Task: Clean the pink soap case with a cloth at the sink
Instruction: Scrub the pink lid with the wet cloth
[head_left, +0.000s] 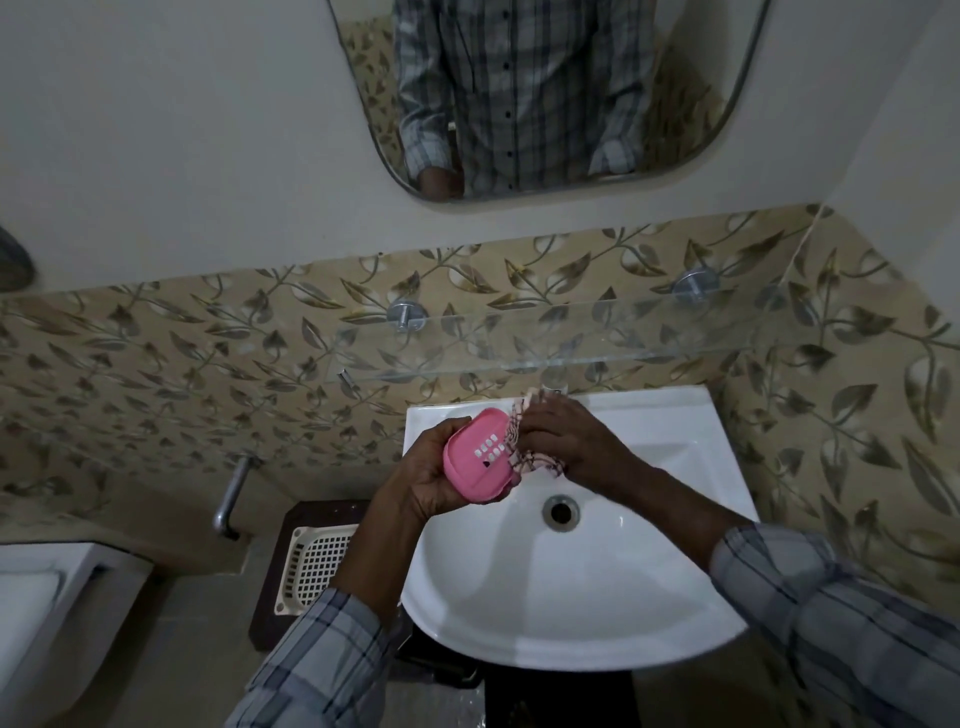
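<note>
Above the white sink (571, 597), my left hand (431, 478) grips the pink soap case (475, 457), its slotted face turned up toward me. My right hand (566, 436) holds a checked pink-and-white cloth (524, 457) bunched against the case's right end. Part of the cloth sticks out above my fingers and part hangs below my palm. The sink's drain (560, 512) lies just below both hands.
A glass shelf (571, 332) on two metal pegs juts out over the back of the sink. A mirror (545, 93) hangs above. A cream plastic basket (311, 566) sits on a dark stand left of the sink, near a metal pipe (231, 493).
</note>
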